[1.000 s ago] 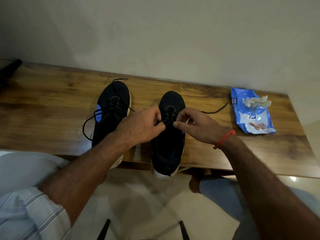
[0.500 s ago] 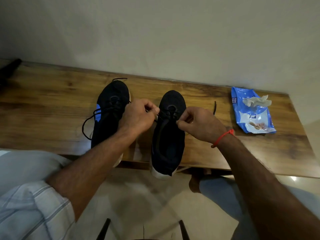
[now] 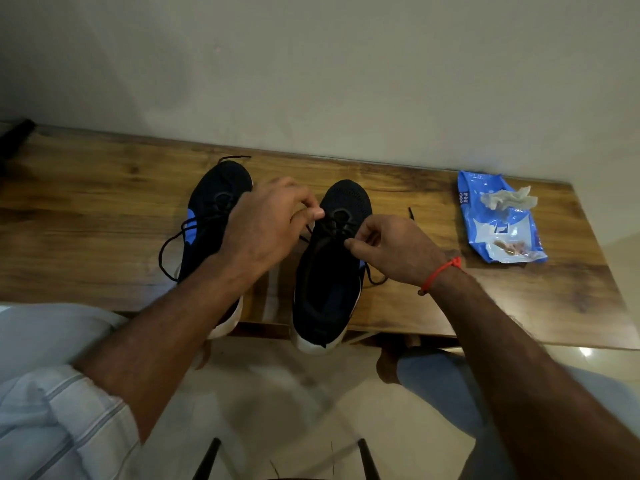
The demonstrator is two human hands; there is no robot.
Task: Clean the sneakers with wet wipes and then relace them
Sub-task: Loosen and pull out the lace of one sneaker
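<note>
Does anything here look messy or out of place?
Slightly. A crumpled used wipe lies on the blue wipes pack, and both sneakers' heels hang over the table's front edge. The left sneaker's lace trails loose.

1. A wooden tabletop (image 3: 86,237) is set against the wall.
2. Two black sneakers are carried on it: the left sneaker (image 3: 211,209) and, just right of it, the right sneaker (image 3: 329,289), heels overhanging the near edge.
3. Well right of the right sneaker, a blue wipes packet (image 3: 498,226) is laid, topped by a crumpled wipe (image 3: 505,199).
</note>
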